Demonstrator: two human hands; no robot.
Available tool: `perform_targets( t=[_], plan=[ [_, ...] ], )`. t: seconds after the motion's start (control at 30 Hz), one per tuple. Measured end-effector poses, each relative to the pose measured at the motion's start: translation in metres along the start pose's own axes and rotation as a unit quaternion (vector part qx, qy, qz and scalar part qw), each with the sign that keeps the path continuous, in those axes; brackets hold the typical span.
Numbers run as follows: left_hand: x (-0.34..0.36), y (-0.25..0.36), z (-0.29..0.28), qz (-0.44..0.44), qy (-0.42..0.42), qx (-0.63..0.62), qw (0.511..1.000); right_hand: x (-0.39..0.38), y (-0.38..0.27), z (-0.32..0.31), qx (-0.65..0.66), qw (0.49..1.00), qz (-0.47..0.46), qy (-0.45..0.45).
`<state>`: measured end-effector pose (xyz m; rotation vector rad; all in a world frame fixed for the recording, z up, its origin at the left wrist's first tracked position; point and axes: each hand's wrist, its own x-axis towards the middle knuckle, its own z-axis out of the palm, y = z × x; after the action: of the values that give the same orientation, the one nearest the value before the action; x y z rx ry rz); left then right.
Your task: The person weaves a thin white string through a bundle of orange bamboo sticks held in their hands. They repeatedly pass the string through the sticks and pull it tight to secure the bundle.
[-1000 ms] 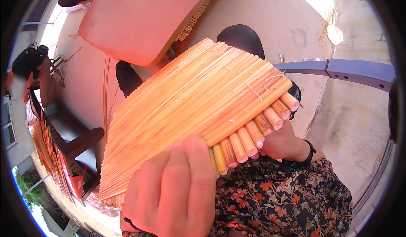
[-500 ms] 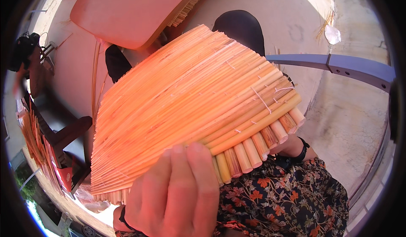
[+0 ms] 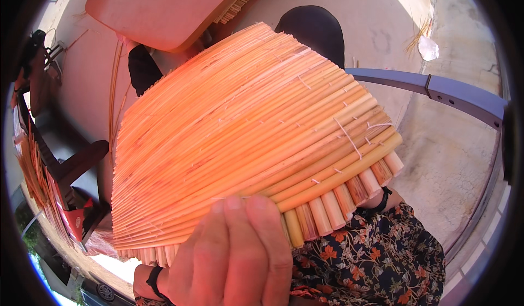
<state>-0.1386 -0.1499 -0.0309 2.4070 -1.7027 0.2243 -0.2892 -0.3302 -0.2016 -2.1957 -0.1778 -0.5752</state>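
Several fingers of the left hand (image 3: 237,251) clamp the stalk mat (image 3: 245,126) — slackening could drop its near edge; the right hand (image 3: 374,201), mostly behind it, has fingers I cannot judge.

1. The left hand (image 3: 234,257) is going bare-fingered, and a narrow black band (image 3: 155,282) is circling its wrist.
2. Over on the right, another dark band (image 3: 384,199) is wrapping the other wrist.
3. And the garment (image 3: 371,251): dark cloth is flashing orange-red leafy blooms, pale leaves and winding stems.
4. Lower left, a patterned sleeve edge (image 3: 144,301) is peeping in.
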Motion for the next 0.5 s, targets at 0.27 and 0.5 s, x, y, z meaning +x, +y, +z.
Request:
perform_targets(
  t=[0.27, 0.5],
  plan=[
    [0.004, -0.013, 0.021, 0.054, 0.126, 0.053, 0.989, -0.016, 0.008, 0.026, -0.147, 0.981, -0.067, 0.105],
    [-0.005, -0.023, 0.027, 0.077, 0.144, 0.048, 0.985, 0.027, -0.017, -0.026, 0.130, 0.981, 0.116, -0.086]
  ],
)
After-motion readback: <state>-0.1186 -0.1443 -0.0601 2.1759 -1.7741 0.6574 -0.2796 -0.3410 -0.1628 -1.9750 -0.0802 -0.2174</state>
